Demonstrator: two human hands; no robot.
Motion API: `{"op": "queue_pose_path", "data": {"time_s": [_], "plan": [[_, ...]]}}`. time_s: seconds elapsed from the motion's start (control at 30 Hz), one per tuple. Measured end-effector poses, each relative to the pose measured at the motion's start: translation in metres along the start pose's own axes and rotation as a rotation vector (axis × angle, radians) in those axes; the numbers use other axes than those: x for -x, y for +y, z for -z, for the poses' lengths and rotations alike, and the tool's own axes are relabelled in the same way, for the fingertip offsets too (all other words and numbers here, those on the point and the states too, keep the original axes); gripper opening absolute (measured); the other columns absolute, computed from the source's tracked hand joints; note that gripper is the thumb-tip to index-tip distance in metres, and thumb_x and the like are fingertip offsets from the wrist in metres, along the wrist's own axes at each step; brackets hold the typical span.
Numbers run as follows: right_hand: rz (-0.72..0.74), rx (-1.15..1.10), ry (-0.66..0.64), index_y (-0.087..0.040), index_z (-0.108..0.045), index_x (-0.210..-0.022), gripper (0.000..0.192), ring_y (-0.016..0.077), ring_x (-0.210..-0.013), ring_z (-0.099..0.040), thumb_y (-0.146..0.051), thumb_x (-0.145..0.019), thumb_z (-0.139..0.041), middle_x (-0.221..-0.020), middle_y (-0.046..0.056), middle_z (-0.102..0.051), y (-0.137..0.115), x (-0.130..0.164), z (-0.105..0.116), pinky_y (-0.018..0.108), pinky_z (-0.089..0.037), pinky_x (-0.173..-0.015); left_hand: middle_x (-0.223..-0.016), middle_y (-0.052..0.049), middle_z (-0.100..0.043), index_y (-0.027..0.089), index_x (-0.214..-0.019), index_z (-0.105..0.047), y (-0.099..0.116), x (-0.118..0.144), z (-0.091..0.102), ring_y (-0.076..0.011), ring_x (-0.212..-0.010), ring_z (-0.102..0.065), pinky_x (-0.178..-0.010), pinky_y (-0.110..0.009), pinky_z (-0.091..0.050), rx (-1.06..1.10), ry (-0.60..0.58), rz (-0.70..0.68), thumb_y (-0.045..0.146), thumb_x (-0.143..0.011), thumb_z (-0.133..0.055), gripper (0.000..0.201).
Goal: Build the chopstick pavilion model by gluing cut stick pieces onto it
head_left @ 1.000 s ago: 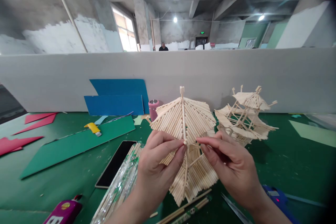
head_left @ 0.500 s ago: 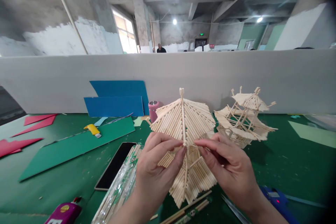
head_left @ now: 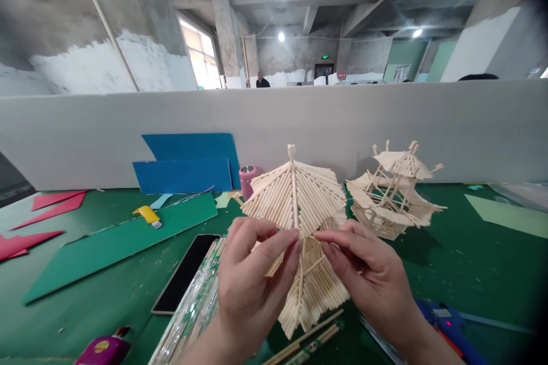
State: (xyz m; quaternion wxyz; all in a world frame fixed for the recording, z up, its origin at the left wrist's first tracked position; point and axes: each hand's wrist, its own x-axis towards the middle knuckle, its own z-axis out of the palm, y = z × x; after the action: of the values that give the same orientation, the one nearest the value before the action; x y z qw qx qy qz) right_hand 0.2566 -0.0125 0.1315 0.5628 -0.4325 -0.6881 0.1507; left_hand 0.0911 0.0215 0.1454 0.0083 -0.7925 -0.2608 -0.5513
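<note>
A long white partition point(head_left: 94, 137) closes the back edge of the green table point(head_left: 475, 274); table surface runs to the right beyond the second stick model point(head_left: 394, 197), while sheets take up much of the left. A green board point(head_left: 128, 251) lies there, and two blue boards point(head_left: 184, 177) lean on the partition. The stick pagoda point(head_left: 295, 197) stands at centre, between and beyond the hands. The left hand point(head_left: 257, 274) has thumb and forefinger nipped on its front roof corner; the right hand point(head_left: 370, 268) holds its fingertips narrowly together just beside, and I cannot tell whether anything is between them. Clear plastic sleeves point(head_left: 192, 302) contain sticks and carry green panda prints, lettering too small to read. Near the pagoda's left stands a pink flask point(head_left: 247, 183). A purple bottle point(head_left: 103, 349), cut by the lower edge, bears a round yellow label, illegible.
</note>
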Motion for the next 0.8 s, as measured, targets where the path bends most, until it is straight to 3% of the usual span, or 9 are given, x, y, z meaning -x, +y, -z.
{"op": "queue_pose_path", "data": {"time_s": [0.8], "plan": [[-0.001, -0.055, -0.001, -0.023, -0.063, -0.099, 0.023, 0.0097, -0.061, -0.045, -0.013, -0.080, -0.053, -0.070, -0.002, -0.047, 0.0015, -0.0001, -0.0044, 0.022, -0.036, -0.049, -0.076, -0.003, -0.052, 0.015, -0.091, -0.062, -0.0054, -0.0010, -0.0031, -0.0136, -0.070, -0.044, -0.057, -0.030, -0.039, -0.009, -0.008, -0.042, -0.002, -0.065, -0.062, 0.030]]}}
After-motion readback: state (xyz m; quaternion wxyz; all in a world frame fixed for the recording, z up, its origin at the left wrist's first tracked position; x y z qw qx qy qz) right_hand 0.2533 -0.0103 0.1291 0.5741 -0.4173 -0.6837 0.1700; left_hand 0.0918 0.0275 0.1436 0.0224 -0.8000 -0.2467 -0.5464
